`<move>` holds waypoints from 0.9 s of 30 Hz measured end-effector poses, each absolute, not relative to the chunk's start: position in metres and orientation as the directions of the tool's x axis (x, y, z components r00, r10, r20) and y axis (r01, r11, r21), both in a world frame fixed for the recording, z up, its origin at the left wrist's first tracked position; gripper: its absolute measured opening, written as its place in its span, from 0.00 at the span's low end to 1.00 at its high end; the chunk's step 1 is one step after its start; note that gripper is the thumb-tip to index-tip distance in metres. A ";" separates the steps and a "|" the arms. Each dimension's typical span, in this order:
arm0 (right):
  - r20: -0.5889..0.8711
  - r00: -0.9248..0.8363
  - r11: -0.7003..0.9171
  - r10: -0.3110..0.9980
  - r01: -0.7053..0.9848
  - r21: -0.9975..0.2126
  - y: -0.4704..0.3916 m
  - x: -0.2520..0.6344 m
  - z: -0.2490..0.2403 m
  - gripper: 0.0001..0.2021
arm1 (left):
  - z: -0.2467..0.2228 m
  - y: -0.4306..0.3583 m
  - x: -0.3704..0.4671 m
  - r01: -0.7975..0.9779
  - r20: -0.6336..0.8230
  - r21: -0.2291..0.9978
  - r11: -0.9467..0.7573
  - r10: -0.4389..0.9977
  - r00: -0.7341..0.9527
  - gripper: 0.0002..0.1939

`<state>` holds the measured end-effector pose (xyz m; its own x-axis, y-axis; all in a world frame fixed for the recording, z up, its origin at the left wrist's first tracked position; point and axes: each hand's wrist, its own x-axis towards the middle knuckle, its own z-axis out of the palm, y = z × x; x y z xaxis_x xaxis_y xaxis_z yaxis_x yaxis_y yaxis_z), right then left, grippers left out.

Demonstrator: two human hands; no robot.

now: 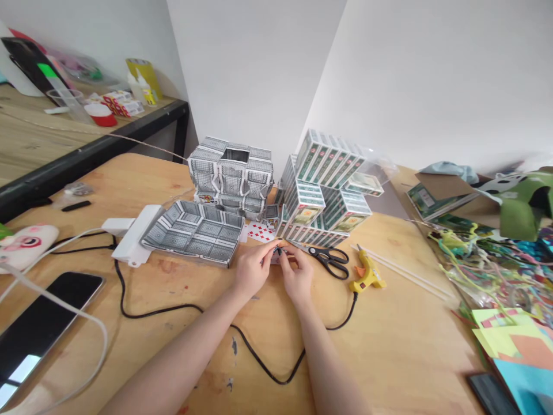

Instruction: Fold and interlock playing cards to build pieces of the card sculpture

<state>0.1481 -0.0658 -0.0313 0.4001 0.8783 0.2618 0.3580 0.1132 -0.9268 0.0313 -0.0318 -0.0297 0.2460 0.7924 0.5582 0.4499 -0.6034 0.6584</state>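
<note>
My left hand (254, 266) and my right hand (296, 271) meet at the middle of the wooden table, fingers closed on a small playing card piece (276, 256) between them. Fingertips cover much of it. Just behind lie loose playing cards (260, 231). To the left sits an open tray made of cards (201, 233), with a larger box-like card structure (233, 176) behind it. Black-handled scissors (330, 259) lie right of my right hand, and a yellow glue gun (366, 274) is farther right.
Stacked card boxes (326, 167) stand behind the scissors. A black cable (259, 360) crosses beneath my forearms. At the left are a white power strip (138, 236) and a phone (52, 323). White glue sticks (406, 274), coloured paper (518, 351) and craft materials (488, 265) lie right.
</note>
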 end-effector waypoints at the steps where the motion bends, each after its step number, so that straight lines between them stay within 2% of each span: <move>1: 0.255 0.402 0.107 0.879 0.355 -0.929 -0.066 0.148 -0.030 0.10 | -0.030 -0.031 0.031 0.448 0.565 0.653 -0.611 0.786 0.250 0.14; 11: 0.178 0.478 -0.018 0.860 0.378 -0.926 -0.067 0.144 -0.027 0.12 | -0.033 -0.030 0.030 0.446 0.589 0.632 -0.634 0.767 0.255 0.15; 19: 0.179 0.484 -0.046 0.857 0.418 -0.907 -0.067 0.146 -0.030 0.13 | -0.032 -0.030 0.032 0.444 0.567 0.657 -0.610 0.787 0.242 0.14; 22: 0.184 0.468 -0.015 0.865 0.391 -0.920 -0.067 0.148 -0.031 0.13 | -0.032 -0.031 0.032 0.447 0.542 0.675 -0.586 0.806 0.238 0.14; 27: 0.200 0.339 0.123 0.919 0.237 -0.964 -0.065 0.151 -0.033 0.14 | -0.030 -0.028 0.030 0.459 0.485 0.727 -0.510 0.855 0.183 0.14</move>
